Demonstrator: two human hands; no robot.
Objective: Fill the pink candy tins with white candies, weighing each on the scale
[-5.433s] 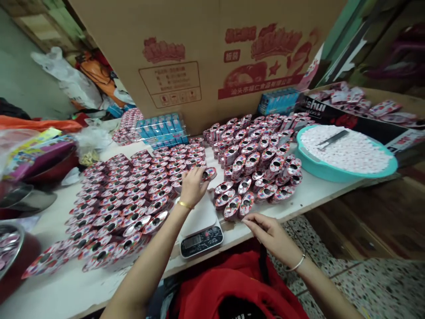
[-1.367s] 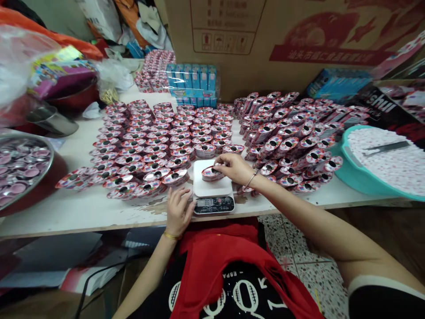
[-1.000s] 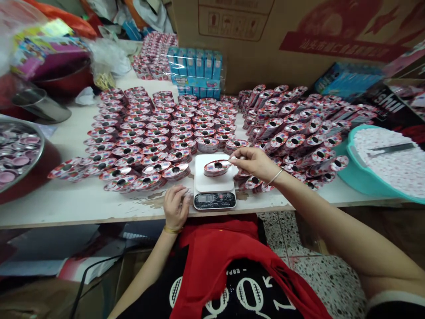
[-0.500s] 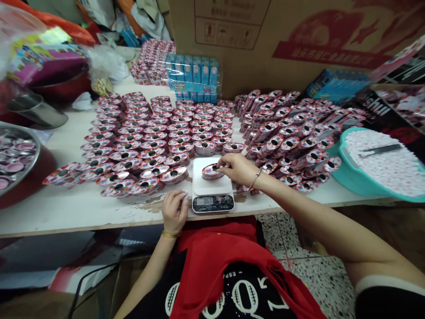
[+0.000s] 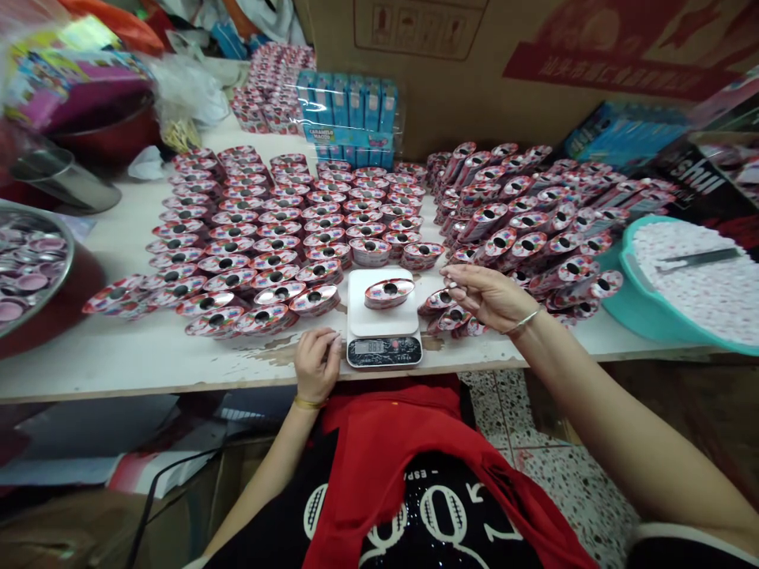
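Note:
A white digital scale (image 5: 384,320) stands at the table's front edge, its display lit. One oval red-and-white container (image 5: 390,293) with a dark round hole on top rests on its plate, touched by neither hand. To the right of the scale, my right hand (image 5: 492,299) hovers over several similar containers, fingers pinched together; anything between the fingertips is too small to make out. My left hand (image 5: 318,363) lies at the table edge just left of the scale, fingers curled, with nothing visible in it. Rows of upright containers (image 5: 276,259) stand behind the scale.
Leaning containers (image 5: 527,245) crowd the right side. Beyond them is a teal basin (image 5: 643,296) of small white-pink pieces with tongs on top. A metal bowl (image 5: 83,276) of pink pieces sits far left. Blue packs (image 5: 347,114) and a large cardboard box (image 5: 439,103) stand behind.
My right hand has let go of the container on the scale and moved right, over the containers beside it. The display reading has changed. My left hand remains beside the scale.

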